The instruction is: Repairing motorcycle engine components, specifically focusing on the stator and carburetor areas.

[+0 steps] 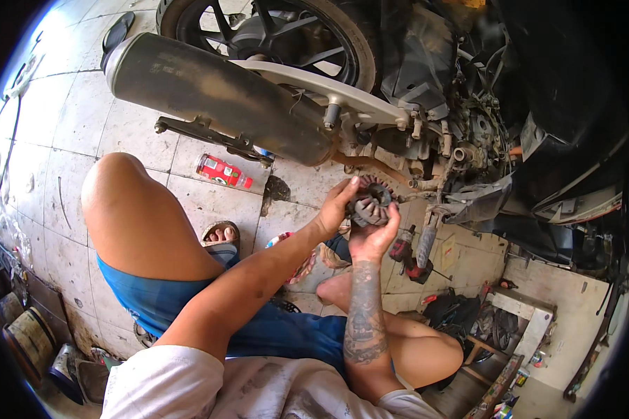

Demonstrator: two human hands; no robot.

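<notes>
Stator ring (372, 202), coil blocks around a hollow centre, is held up in mid-air in front of the exposed engine side (479, 133) of a scooter, clear of the floor. It is gripped by both hands: the left hand (337, 204) at its left edge, thumb pressed near the top; the right hand (372, 241) from below, thumb run up the right side. Fingers of both are clamped on the ring; the far fingertips are hidden, so their exact placing cannot be told. The two-sided hold is probably used to support and steady the part, its open centre kept in sight.

Muffler (210, 98) is slung beside the rear wheel (356, 59), above a tiled floor (70, 174) that is pale, stained and marked by dark grime. A red-labelled plastic bottle (222, 171) is laid on its side there. A red-and-black cordless power tool (418, 272) is left on the tiles near the engine, presumably for easy reach. A loose flip-flop (119, 31) is seen at upper left, grubby tins (31, 339) at lower left, and a worn bench frame (534, 328) at lower right.
</notes>
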